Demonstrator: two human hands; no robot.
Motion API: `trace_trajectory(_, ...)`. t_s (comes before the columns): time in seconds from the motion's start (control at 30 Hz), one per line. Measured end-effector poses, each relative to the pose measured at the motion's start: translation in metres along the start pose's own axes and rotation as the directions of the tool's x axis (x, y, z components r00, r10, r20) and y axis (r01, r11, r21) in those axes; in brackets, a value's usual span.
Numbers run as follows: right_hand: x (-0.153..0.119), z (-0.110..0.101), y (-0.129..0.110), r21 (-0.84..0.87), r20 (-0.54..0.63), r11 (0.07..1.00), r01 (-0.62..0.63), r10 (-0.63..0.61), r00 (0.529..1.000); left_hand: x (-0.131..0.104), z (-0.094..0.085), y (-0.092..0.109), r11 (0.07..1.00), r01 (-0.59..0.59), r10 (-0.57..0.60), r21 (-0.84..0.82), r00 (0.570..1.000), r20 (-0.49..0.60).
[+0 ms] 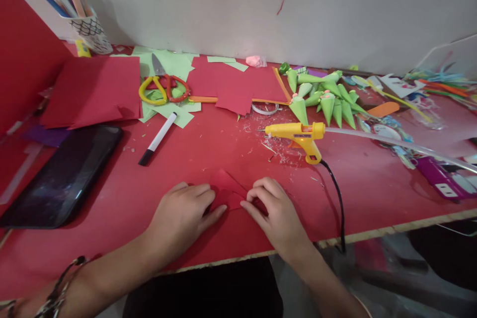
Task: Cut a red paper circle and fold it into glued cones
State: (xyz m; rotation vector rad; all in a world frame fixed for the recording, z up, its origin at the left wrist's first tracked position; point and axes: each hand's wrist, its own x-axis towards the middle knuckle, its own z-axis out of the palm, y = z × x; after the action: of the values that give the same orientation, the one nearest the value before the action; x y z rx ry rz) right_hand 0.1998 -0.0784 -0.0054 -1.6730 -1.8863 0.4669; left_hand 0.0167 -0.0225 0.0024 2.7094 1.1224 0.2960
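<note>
A small piece of red paper lies near the front edge of the red table, with a folded flap raised on it. My left hand has its fingers curled over the paper's left side, the thumb at its near edge. At the right corner, my right hand pinches the paper between thumb and fingers. Beyond my hands are a yellow hot glue gun with a long glue stick in its back and a white marker with a black cap.
A dark phone and stacked red paper lie left. Scissors rest on green paper. Green paper cones are heaped behind the glue gun. Its black cord hangs over the front edge. A pen cup stands back left.
</note>
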Motion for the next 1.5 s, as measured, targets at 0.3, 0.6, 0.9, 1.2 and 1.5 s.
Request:
trace_trajectory(0.3,-0.004,-0.007,0.010,0.052,0.016,0.998,-0.019,0.018,1.000,-0.002,0.000,-0.001,0.998,-0.034,0.033,0.047,0.999,0.017)
trace_trajectory(0.6,0.000,-0.006,0.005,-0.084,0.024,0.996,0.005,-0.003,1.000,-0.002,0.001,-0.001,0.997,-0.040,0.038,0.062,0.999,0.030)
trace_trajectory(0.9,0.002,-0.008,0.004,-0.167,0.045,0.986,0.007,0.000,0.999,-0.011,0.001,-0.008,1.000,0.024,-0.024,0.002,0.997,0.067)
trace_trajectory(1.2,0.002,-0.008,0.004,-0.152,0.092,0.988,0.011,0.003,0.996,-0.013,-0.004,-0.006,0.968,-0.223,0.229,0.115,0.972,-0.043)
trace_trajectory(1.5,0.001,-0.009,0.003,-0.167,0.076,0.986,0.022,-0.010,0.997,-0.025,-0.012,0.000,0.889,-0.418,0.377,0.187,0.900,0.218)
